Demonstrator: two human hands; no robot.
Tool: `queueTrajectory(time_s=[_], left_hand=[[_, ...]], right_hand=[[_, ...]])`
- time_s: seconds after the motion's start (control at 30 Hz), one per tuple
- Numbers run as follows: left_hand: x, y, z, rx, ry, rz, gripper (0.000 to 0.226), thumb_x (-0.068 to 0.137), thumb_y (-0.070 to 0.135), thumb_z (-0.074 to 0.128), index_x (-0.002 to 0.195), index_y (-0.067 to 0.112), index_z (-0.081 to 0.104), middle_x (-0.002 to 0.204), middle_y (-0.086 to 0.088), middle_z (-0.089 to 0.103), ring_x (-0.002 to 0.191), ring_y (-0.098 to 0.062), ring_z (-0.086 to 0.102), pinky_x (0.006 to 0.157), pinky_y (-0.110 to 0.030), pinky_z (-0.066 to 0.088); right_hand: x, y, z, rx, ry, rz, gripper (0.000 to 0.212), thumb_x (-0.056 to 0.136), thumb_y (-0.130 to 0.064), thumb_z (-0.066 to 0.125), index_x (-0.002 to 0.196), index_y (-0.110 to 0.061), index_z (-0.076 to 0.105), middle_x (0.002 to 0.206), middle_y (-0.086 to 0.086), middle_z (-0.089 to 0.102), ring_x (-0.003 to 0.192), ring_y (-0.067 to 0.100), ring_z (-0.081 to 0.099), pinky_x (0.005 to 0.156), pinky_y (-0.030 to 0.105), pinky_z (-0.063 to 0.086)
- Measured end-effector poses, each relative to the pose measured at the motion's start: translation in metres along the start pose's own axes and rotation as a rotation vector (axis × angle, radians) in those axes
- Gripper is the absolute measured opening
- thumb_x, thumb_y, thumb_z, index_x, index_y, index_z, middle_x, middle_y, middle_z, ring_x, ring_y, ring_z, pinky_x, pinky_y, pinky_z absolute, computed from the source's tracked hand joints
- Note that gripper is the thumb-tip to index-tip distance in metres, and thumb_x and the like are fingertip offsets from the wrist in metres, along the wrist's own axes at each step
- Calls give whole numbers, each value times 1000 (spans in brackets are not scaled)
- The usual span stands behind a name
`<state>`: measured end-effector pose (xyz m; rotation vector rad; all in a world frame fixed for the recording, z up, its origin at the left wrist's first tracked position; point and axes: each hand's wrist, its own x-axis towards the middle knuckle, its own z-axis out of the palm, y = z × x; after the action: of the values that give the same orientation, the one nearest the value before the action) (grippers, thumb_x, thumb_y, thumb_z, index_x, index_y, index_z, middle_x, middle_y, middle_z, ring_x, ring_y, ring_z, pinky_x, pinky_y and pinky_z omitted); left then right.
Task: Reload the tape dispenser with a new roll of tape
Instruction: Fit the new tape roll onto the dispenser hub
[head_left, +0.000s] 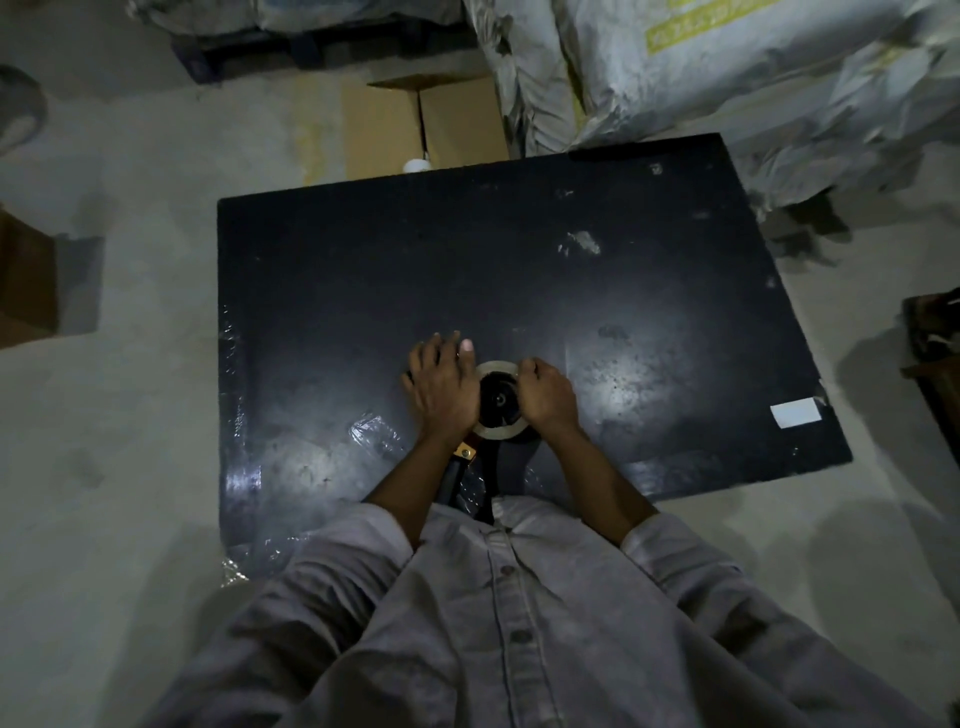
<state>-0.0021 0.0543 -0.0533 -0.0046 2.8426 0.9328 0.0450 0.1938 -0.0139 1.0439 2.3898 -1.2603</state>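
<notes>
Okay, risks first, left to right. The left grip (441, 387) lies palm down against the left side of the tape dispenser (500, 400), fingers fairly straight, thumb up by the roll. What sits under the palm is hidden. If that hold is only a flat press, the dispenser can likely skid on the slick surface (649, 270) when the roll gets pushed.

The tape roll (497, 430) sits round the black hub, near the middle of the surface's near edge, between both grips. Can't tell if it is fully seated. Pushed on crooked, it could jam on the hub. Put on the wrong way round, the sticky side would feed out wrong.

The right grip (548, 397) is curled on the roll's right rim, fingertips pinching the edge. A hard squeeze may deform the ring, or the loose end may stick to itself. The cutter blade is not visible, so fingers could catch it unseen. Dim light adds to all of this.

Materials:
- **Clear film** (374, 432): wrinkled and shiny, just left of the left grip.
- **Surface:** black, flat, glossy, scuffed.
- **Dispenser:** looks like hard black plastic with a round spoked hub. The handle (451, 480) runs toward the person, with an orange piece (466, 453) on it.
- **Roll:** pale, translucent, smooth ring.
- **White label** (795, 414): flat rectangle near the right edge.
</notes>
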Motion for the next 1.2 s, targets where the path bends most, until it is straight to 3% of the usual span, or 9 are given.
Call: queueTrajectory(time_s=[0.17, 0.33, 0.5, 0.63, 0.8, 1.0, 1.13, 1.2], left_hand=[[-21, -2, -9, -195, 241, -32, 41, 112, 40, 44, 132, 28, 77, 144, -1, 68, 141, -28, 49, 115, -52, 34], [-48, -11, -24, -260, 252, -102, 23, 99, 28, 56, 107, 22, 77, 114, -5, 70, 121, -33, 51, 102, -45, 38], [-51, -18, -25, -281, 201, -46, 28, 96, 28, 53, 109, 21, 77, 108, -1, 76, 115, -32, 55, 96, -54, 49], [-36, -21, -27, -237, 221, -41, 31, 99, 31, 51, 111, 21, 77, 110, 0, 75, 116, -28, 53, 99, -50, 45], [-10, -10, -28, -85, 242, 125, 34, 109, 35, 50, 123, 20, 77, 121, -4, 74, 124, -32, 54, 103, -49, 41], [26, -12, -22, 279, -40, 387, 55, 116, 50, 29, 151, 19, 59, 156, -12, 56, 144, -35, 45, 112, -53, 41], [47, -11, -28, 408, -179, 562, 60, 114, 50, 24, 152, 18, 58, 153, -13, 58, 142, -34, 46, 111, -51, 38], [55, -5, -29, 425, -272, 565, 62, 113, 53, 23, 150, 21, 61, 148, -10, 61, 141, -32, 45, 111, -50, 37]], right_hand=[[6, -3, -10, 61, 45, -49, 38, 115, -37, 43, 125, -13, 72, 132, 16, 74, 122, 35, 66, 94, 38, 46], [8, -10, -8, 111, 72, -83, 49, 117, -53, 38, 120, -16, 70, 110, 5, 68, 108, 26, 62, 89, 36, 43], [2, -6, 8, 116, 66, -60, 67, 115, -63, 27, 130, -18, 74, 117, 9, 74, 112, 30, 67, 99, 44, 52], [2, -6, 11, 120, 78, -24, 69, 115, -66, 26, 92, -18, 70, 94, 4, 72, 95, 24, 69, 84, 41, 51], [-2, -4, 11, 87, 114, -38, 73, 114, -68, 24, 90, -15, 69, 92, 6, 73, 89, 22, 68, 83, 43, 54], [-5, -4, 13, 58, 177, -57, 75, 117, -63, 24, 108, -10, 76, 107, 14, 77, 102, 31, 71, 89, 43, 54], [-6, -2, 16, 2, 201, -89, 76, 117, -61, 23, 105, -10, 78, 107, 16, 79, 101, 34, 73, 84, 41, 52], [-5, -1, 13, -39, 207, -102, 75, 117, -59, 24, 110, -10, 80, 113, 18, 79, 105, 37, 73, 85, 42, 52]])
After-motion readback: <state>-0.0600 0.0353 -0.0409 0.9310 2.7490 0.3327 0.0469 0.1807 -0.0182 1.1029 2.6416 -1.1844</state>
